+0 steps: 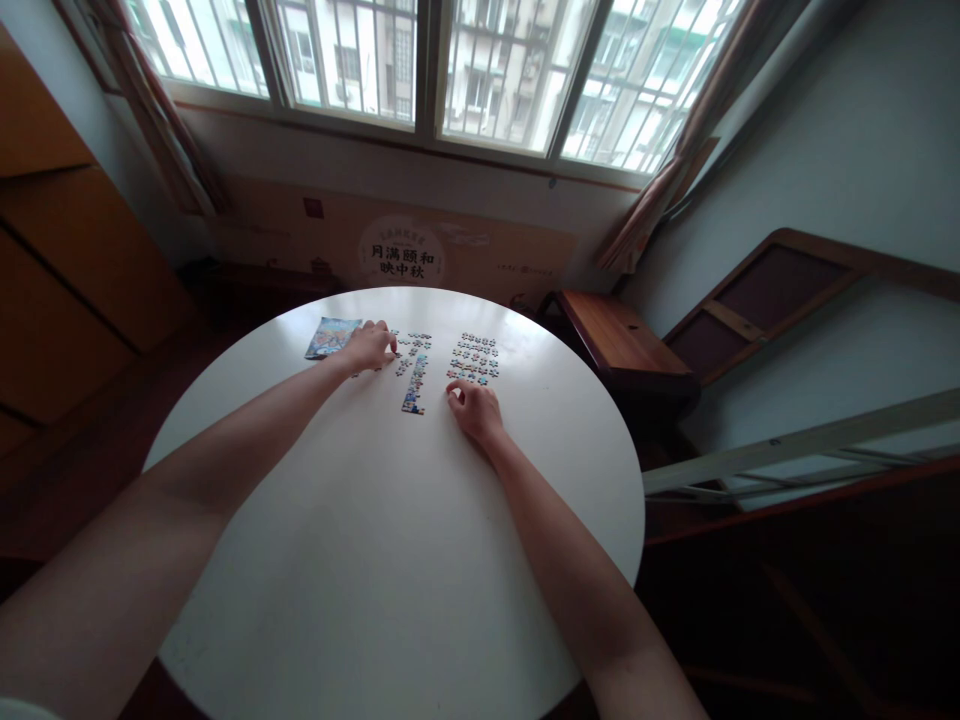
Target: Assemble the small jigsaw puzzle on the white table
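My left hand [367, 345] reaches over the far part of the round white table, between a colourful picture sheet [330, 337] and a scatter of loose puzzle pieces [409, 352]. Its fingers curl down and close on what looks like a small puzzle piece at the fingertips. A narrow joined strip of puzzle [415, 387] lies between my two hands. My right hand [476, 408] rests on the table just below several rows of puzzle pieces [478, 352]. Thumb and forefinger are bent together there; anything between them is too small to make out.
The round white table [360, 560] reaches toward me. Past its right edge stand a wooden bench or stool [619, 330] and a wooden frame [772, 280] against the wall. A printed cardboard panel [480, 250] is under the barred window, and a wooden cabinet [67, 270] is at left.
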Motion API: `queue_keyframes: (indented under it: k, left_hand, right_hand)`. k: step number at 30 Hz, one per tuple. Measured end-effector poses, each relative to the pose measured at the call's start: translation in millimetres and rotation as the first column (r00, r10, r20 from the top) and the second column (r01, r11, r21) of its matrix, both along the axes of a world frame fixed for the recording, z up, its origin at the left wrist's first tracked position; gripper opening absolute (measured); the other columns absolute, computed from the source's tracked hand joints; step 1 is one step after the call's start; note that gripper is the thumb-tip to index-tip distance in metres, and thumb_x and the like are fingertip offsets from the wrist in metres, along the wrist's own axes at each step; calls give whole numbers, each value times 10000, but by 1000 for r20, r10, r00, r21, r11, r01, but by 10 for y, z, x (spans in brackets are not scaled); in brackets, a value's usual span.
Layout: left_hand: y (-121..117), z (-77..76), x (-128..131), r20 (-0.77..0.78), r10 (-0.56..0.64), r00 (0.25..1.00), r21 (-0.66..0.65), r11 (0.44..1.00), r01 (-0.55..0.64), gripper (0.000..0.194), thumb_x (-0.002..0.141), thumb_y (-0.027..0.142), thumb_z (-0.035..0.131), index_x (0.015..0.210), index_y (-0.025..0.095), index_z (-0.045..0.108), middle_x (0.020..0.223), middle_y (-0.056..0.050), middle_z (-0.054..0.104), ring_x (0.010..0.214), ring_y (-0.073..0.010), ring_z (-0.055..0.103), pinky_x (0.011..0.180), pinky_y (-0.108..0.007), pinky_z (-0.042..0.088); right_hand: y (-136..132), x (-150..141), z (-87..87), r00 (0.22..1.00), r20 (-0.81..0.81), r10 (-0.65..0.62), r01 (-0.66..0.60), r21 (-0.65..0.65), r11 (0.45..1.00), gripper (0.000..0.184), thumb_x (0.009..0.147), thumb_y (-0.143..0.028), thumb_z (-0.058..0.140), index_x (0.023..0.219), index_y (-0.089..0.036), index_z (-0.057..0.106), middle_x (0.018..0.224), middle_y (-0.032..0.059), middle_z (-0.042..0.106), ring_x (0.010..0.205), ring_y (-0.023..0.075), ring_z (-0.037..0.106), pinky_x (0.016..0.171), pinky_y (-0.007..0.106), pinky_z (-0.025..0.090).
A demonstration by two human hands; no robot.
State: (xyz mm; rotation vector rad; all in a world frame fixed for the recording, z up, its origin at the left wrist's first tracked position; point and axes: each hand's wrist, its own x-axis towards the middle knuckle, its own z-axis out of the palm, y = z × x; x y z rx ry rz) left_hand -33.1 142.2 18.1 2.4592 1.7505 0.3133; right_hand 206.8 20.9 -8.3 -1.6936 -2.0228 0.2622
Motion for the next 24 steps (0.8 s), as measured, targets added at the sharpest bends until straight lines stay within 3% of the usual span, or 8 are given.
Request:
queue_keyframes:
  k: [4,8,12,15,19,24]
  left_hand:
    - [86,-11,-24,51,47,998,-56,997,-44,190,634,281,700,800,194,729,985,-123,601,1050,-332,516,912,-459,430]
    - [125,-31,-46,136,67,988,-86,995,-56,152,570,289,729,682,190,698,800,-76,633,949,-280,573,866,-395,463]
    - [88,-36,-70,262,70,963,-106,993,-43,105,567,226,721,651,181,677,648,-40,640,736,-218,619,718,-320,487]
    - [23,-30,-62,365,60,929,-86,996,-30,132,608,196,693,736,164,700,671,-41,671,663,-179,625,659,-288,488]
    - [-131,-19,26,483,46,875,-41,999,-29,256,687,226,651,924,157,718,816,-62,717,708,-170,652,680,-296,521]
    - [-544,-60,215,814,15,580,-90,991,100,215,638,270,740,795,128,701,761,-79,730,748,-209,692,749,-371,566]
  right_hand:
    - [3,-2,1,1000,5,0,0,-8,1000,209,886,-268,526,989,-262,708,800,3,718,768,165,650,826,276,424]
    - [-2,-3,22,1000,2,-2,2,-13,1000,209,885,-262,527,989,-265,708,794,-1,717,773,163,650,834,273,423]
    - [-6,1,34,1000,0,-2,2,-19,1000,204,887,-268,531,989,-262,707,787,-1,715,765,163,649,840,278,423]
    - [-10,1,35,1000,4,2,-1,-20,1000,203,886,-263,530,986,-259,707,794,3,716,768,169,649,841,288,426]
    - [-17,-11,35,1000,0,21,-21,12,1000,219,887,-235,518,1004,-244,702,862,17,725,812,169,649,860,290,428]
    - [-34,-66,35,991,-90,95,-81,151,985,266,911,-190,459,1060,-203,678,1015,47,699,848,151,630,874,280,432]
